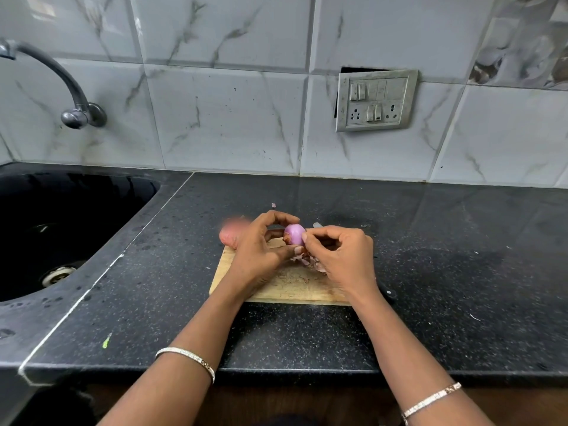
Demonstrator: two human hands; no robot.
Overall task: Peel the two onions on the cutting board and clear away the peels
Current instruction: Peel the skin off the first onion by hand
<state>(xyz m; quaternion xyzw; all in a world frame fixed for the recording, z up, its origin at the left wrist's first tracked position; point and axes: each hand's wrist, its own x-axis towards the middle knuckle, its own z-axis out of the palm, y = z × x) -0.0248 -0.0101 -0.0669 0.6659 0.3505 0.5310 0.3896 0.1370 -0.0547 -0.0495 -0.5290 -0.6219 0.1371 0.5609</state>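
The left hand's (258, 250) curled fingers gripped a mostly bare purple onion (294, 234) over the far edge of the cutting board (292, 292), while the right hand's (341, 256) thumb and forefinger pinched at its side. Loose peels (302, 259) lay on the board beneath both hands, and a blurred, reddish second onion (233, 236) sat at its far-left corner. The black sink (92, 207), set into the counter's (445, 256) left end, showed a drain at its bottom.

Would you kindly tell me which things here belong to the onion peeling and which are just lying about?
Job: half-peeled onion, left hand, right hand, second onion, peels, cutting board.
Lying about: tap, sink, switch panel, green scrap.
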